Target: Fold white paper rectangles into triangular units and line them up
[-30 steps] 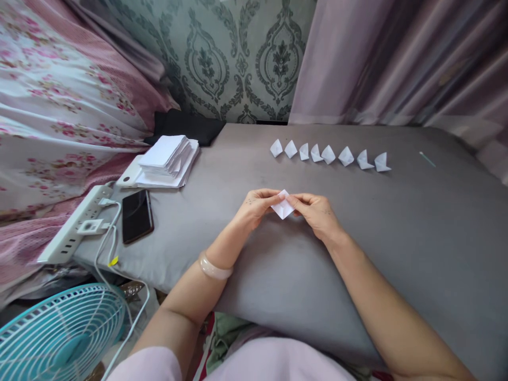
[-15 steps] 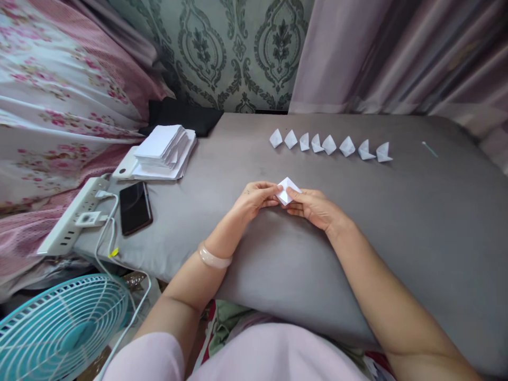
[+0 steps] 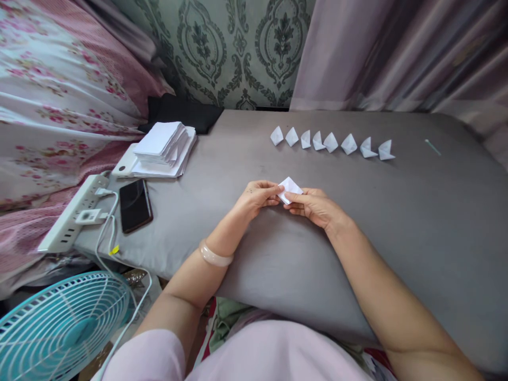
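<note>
A small folded square of white paper (image 3: 290, 186), turned like a diamond, is held between my two hands just above the grey-covered table (image 3: 222, 159). My left hand (image 3: 260, 198) pinches its left corner between thumb and fingers. On the other side my right hand (image 3: 313, 205) grips the right and lower edge, thumb on top and fingers underneath. Beyond my hands, several folded white paper boats (image 3: 330, 142) stand in a row across the table.
Back left, a stack of white paper sheets (image 3: 159, 145) lies by a folded black cloth (image 3: 184, 112). A phone (image 3: 135, 206), a white power strip (image 3: 75, 217) with cables and a blue fan (image 3: 75, 328) are at the left. A cotton swab (image 3: 432, 147) lies far right.
My right thumb has slid down toward the paper's lower edge, baring more of its upper face. My left hand keeps its pinch. The whole view has shifted very slightly.
</note>
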Available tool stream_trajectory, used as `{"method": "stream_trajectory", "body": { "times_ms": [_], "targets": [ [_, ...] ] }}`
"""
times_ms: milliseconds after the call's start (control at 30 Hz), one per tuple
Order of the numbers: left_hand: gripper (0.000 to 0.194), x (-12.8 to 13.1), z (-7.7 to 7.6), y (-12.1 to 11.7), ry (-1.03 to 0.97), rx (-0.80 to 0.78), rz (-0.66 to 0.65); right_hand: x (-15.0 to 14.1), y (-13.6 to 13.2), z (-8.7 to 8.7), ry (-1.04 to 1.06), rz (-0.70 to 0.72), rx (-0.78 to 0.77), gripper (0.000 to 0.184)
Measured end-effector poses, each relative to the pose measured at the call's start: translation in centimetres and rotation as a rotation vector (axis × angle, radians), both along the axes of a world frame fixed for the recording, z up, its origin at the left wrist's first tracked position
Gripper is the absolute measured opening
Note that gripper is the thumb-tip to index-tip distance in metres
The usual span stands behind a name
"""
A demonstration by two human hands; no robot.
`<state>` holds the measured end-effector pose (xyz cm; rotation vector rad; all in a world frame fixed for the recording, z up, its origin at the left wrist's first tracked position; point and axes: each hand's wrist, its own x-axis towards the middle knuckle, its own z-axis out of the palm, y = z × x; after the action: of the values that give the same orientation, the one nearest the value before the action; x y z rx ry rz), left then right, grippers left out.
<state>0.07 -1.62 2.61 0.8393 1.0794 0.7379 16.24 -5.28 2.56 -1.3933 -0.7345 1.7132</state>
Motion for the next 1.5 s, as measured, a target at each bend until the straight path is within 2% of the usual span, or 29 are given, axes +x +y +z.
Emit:
{"method": "stream_trajectory", "body": {
  "times_ms": [333, 500, 567, 733, 1167, 1367, 1500],
  "targets": [
    [0.013, -0.1, -0.9, 0.4, 0.007, -0.052, -0.016, -0.5, -0.1, 0.0, -0.067, -0.066, 0.012, 0.004],
    [0.018, -0.2, -0.8, 0.3, 0.029, -0.049, -0.039, -0.4, 0.0, 0.1, -0.069, -0.113, 0.005, 0.003],
    [0.017, -0.3, -0.6, 0.3, 0.031, -0.054, -0.024, -0.3, -0.1, 0.3, -0.017, -0.094, -0.009, 0.004],
    [0.013, -0.5, -0.1, 0.5, -0.023, -0.085, 0.025, 0.1, -0.2, 0.6, 0.076, 0.057, -0.046, 0.022],
    [0.015, -0.5, -0.2, 0.6, -0.037, -0.120, 0.045, 0.1, -0.4, 0.5, -0.049, 0.062, 0.044, 0.019],
    [0.016, -0.4, -0.1, 0.5, -0.085, -0.139, 0.016, -0.1, -0.4, 0.6, -0.099, 0.011, 0.050, 0.017],
    [0.029, -0.4, 0.1, 0.4, -0.097, -0.123, 0.020, 0.0, -0.3, 0.7, -0.102, -0.053, 0.059, 0.020]
  ]
}}
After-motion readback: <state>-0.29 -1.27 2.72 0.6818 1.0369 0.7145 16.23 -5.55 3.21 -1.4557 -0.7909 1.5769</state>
